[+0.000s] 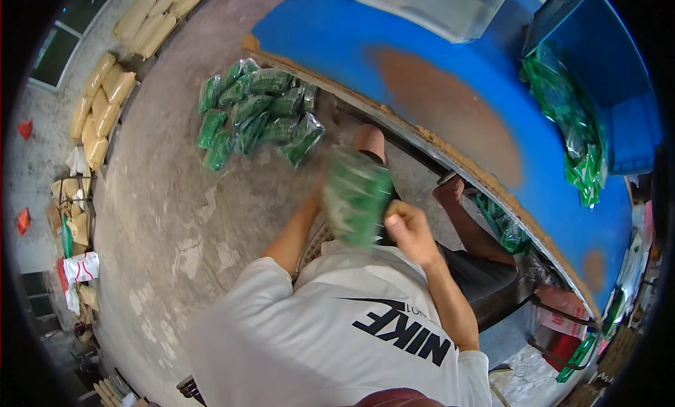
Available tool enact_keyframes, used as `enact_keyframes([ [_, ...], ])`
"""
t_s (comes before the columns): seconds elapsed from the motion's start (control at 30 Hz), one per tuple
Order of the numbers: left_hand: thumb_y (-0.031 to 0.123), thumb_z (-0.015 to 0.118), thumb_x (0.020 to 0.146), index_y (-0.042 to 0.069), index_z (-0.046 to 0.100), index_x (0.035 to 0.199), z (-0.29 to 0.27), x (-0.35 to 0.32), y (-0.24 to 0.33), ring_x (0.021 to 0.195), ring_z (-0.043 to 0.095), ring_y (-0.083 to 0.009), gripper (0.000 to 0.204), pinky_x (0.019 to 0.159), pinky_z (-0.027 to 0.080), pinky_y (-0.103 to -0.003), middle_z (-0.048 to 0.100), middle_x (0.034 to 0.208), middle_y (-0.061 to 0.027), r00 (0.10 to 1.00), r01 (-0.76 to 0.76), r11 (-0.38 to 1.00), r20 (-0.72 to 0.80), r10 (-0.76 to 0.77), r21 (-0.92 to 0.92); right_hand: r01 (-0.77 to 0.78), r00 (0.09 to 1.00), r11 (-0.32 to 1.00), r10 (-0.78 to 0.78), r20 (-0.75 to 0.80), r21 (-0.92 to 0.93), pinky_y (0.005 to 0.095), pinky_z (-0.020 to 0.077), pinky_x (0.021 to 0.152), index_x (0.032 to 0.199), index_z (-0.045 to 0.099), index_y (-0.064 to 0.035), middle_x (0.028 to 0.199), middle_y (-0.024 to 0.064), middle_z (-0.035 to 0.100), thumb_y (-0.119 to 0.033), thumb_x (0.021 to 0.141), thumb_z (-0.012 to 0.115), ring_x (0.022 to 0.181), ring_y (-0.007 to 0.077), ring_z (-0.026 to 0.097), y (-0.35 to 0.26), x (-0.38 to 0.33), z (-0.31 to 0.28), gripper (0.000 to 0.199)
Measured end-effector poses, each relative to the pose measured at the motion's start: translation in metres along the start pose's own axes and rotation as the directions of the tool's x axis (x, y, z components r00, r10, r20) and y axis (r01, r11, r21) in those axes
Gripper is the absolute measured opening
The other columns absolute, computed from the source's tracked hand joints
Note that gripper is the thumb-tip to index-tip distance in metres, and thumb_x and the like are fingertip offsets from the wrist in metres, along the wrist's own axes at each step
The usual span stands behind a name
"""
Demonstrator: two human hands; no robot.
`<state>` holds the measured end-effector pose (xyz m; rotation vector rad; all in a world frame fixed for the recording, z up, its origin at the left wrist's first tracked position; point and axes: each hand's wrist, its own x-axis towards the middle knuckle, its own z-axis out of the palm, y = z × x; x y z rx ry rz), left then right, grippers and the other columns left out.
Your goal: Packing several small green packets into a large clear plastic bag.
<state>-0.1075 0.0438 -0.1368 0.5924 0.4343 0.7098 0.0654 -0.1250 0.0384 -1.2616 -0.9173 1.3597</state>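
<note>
In front of my lap is a filled green-and-clear plastic packet (pixel 357 199), smeared by motion. My left hand (pixel 319 198) is at its left edge and moves with it; most of its fingers are hidden behind the plastic. Close to the packet's right side, my right hand (pixel 413 233) is closed, with the thumb laid over curled fingers. Whether it pinches the packet's edge or something small cannot be made out. On the floor ahead to the left lies a heap of similar green packets (pixel 256 105).
A blue-topped table (pixel 309 27) with a worn wooden edge runs along my right. On it stand a translucent bin (pixel 439 10) and a tipped blue crate (pixel 629 129) with green plastic bags (pixel 569 126). More green packets (pixel 506 224) lie beneath. Tan sacks (pixel 105 105) line the left wall.
</note>
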Motion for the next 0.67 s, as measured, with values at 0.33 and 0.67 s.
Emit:
enact_keyframes([
  [0.33, 0.058, 0.048, 0.097, 0.016, 0.051, 0.139, -0.272, -0.017, 0.070, 0.107, 0.063, -0.0256, 0.059, 0.088, 0.052, -0.045, 0.065, 0.121, -0.0079, 0.572, -0.456, 0.889, -0.754, 0.322, 0.034, -0.210, 0.933, 0.978, 0.201, -0.297, 0.003, 0.0232, 0.0365, 0.050, 0.082, 0.058, -0.0048, 0.065, -0.0024, 0.052, -0.027, 0.100, 0.064, 0.058, 0.0045, 0.049, 0.025, 0.000, -0.030, 0.029],
  [0.67, 0.088, 0.042, 0.081, 0.009, 0.049, 0.102, -0.293, 0.072, 0.154, 0.068, 0.054, -0.0308, 0.081, 0.057, 0.046, -0.047, 0.054, 0.080, -0.0129, 0.316, -0.007, 0.974, -0.925, -0.211, -0.224, -0.226, 0.895, 0.932, 0.313, -0.318, 0.282, 0.0234, 0.0336, 0.050, 0.079, 0.054, -0.0089, 0.063, -0.0032, 0.044, -0.028, 0.102, 0.061, 0.054, 0.0079, 0.043, 0.039, 0.014, -0.037, 0.031],
])
